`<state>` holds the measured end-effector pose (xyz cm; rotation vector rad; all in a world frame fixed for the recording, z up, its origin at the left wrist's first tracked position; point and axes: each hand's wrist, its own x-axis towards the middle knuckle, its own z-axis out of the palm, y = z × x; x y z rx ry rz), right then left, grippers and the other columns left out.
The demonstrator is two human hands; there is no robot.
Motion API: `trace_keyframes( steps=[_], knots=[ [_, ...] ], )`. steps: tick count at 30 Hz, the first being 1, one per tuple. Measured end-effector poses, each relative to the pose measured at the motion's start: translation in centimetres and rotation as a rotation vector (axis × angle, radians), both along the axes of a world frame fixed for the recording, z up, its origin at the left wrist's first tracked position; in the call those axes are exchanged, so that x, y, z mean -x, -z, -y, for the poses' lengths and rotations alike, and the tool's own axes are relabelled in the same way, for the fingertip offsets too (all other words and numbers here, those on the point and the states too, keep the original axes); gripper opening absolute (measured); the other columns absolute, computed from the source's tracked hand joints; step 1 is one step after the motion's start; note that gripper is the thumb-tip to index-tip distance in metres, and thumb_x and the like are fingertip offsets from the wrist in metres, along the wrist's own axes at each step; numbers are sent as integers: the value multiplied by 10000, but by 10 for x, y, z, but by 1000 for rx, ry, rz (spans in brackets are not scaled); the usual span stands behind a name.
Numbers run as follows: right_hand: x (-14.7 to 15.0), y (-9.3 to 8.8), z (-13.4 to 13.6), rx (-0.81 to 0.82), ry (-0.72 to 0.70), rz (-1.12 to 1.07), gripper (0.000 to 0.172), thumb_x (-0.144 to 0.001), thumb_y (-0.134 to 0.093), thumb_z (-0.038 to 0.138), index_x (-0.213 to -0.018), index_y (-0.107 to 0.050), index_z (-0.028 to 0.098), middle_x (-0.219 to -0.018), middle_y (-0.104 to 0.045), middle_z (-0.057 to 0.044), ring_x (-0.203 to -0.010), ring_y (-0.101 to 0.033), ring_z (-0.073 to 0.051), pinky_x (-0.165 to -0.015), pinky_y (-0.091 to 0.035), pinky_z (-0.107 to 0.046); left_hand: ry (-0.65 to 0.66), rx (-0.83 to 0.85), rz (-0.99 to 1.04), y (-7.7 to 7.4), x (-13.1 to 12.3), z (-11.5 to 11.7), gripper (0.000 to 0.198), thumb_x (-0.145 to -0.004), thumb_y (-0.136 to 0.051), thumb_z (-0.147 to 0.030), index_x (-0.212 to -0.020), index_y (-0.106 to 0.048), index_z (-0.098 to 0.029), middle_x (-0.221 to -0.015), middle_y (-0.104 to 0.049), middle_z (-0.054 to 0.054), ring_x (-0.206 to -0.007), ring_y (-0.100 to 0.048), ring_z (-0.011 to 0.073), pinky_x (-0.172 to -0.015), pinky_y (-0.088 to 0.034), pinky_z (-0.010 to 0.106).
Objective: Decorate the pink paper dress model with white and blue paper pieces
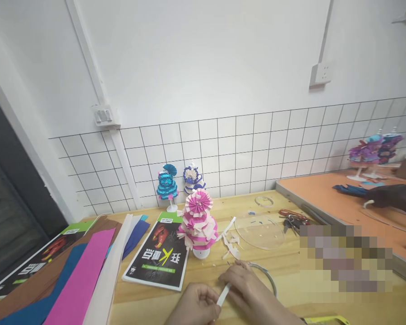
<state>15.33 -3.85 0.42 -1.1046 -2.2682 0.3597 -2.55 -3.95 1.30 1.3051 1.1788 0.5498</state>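
Note:
Low in the head view, my left hand (198, 304) and my right hand (246, 289) meet over the wooden table (287, 271). Both pinch a narrow white paper strip (223, 294) between their fingers. Just beyond them stands a pink and white pleated paper figure (198, 221) on a white base. White paper scraps (230, 241) lie beside it. A thin clear ring (269, 275) lies partly under my right hand.
A black booklet (160, 257) lies left of the figure, with coloured paper sheets (77, 280) further left. Blue paper figures (167, 185) stand by the tiled wall. A clear plastic disc (260, 230), keys (292, 221) and an orange board (325, 198) with more figures are right.

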Motion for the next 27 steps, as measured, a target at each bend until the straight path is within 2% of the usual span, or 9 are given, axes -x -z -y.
trace_keyframes(
  steps=[4,9,11,15,21,27],
  knots=[
    [1,-4,5,-7,-17,-21,254,-762,-476,98,-962,-553,235,-855,-602,-20,-829,-530,-152,-888,-320,-374,14,20,84,7,3,-3,230,-554,-661,-321,-644,-523,-161,-412,-496,-54,-365,-471,84,-366,-312,183],
    [0,-17,14,-58,-75,-86,417,-695,-437,28,-1062,-487,220,-1037,-532,-65,-982,-460,-188,-868,-360,-366,17,27,189,7,6,-4,270,-550,-671,-345,-668,-524,-151,-468,-522,-51,-363,-473,71,-344,-316,177],
    [0,-22,17,-63,-79,-106,378,-689,-408,16,-1003,-482,214,-1029,-518,-63,-976,-454,-189,-853,-370,-367,15,37,197,7,7,-4,261,-555,-665,-340,-674,-534,-147,-475,-526,-54,-365,-476,68,-345,-317,176],
    [1,-27,20,-56,-44,-105,209,-709,-391,30,-811,-446,204,-860,-521,-34,-818,-469,-171,-728,-404,-328,9,60,179,4,7,-4,262,-544,-673,-337,-673,-549,-146,-465,-526,-58,-363,-481,69,-351,-324,179],
    [7,-26,22,-105,-28,25,144,-783,-383,88,-792,-482,192,-776,-538,-44,-738,-481,-166,-684,-400,-323,8,59,207,1,6,-4,292,-529,-690,-351,-674,-538,-147,-484,-539,-51,-366,-492,68,-340,-311,171],
    [11,-23,22,-45,-4,63,151,-809,-393,130,-793,-531,191,-765,-586,-46,-714,-519,-160,-655,-393,-297,4,62,221,2,7,-2,325,-521,-704,-382,-665,-534,-145,-472,-543,-42,-369,-490,72,-358,-328,180]
  ],
)
